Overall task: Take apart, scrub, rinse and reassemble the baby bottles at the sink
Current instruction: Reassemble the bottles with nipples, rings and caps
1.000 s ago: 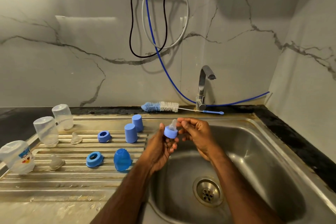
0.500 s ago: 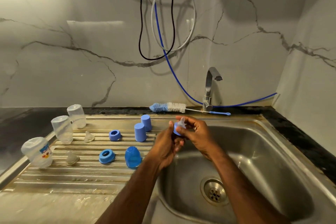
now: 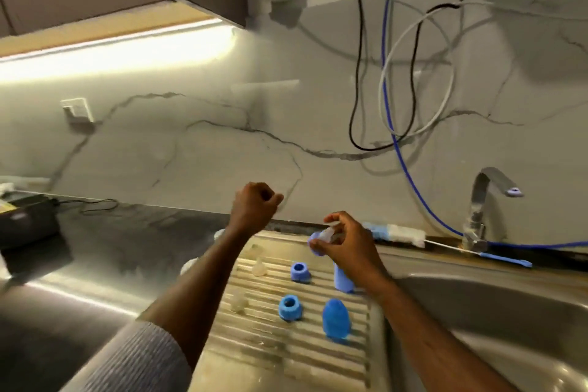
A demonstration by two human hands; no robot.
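although the picture was smeared by motion, the step in hand looked to be reassembly: a clear teat was being seated in its blue collar ring (image 3: 315, 243), and to my judgement it was only partly done. the right hand (image 3: 345, 243) pinched the ring and teat together between thumb and fingertips, raised just above the far end of the ribbed drainer (image 3: 270, 356), not resting on anything. how fully the teat sat in the ring could not be told, the fingers hiding most of it.

to do this well, the teat's flange would have to be drawn evenly through the ring until it lay flat all round, with no fold caught at one side, since a pinched lip would likely leak once screwed to a bottle. the silicone was probably wet and slippery, so a firm pull at the tip with the ring braced would serve better than pushing from below. two hands would suit it.

the left hand (image 3: 254, 205) was lifted over the counter (image 3: 105, 251) near the back wall, fingers curled into a loose fist; it seemed to grasp nothing, though the blur left that unsure.

on the drainer stood two more blue rings (image 3: 300, 271) (image 3: 289, 307), a blue domed cap (image 3: 335, 321), a blue cylinder cap (image 3: 342, 280) partly behind the right wrist, and two loose clear teats (image 3: 259, 266) (image 3: 238, 302). the bottle brush (image 3: 397, 232) lay along the back ledge by the tap (image 3: 480, 200).
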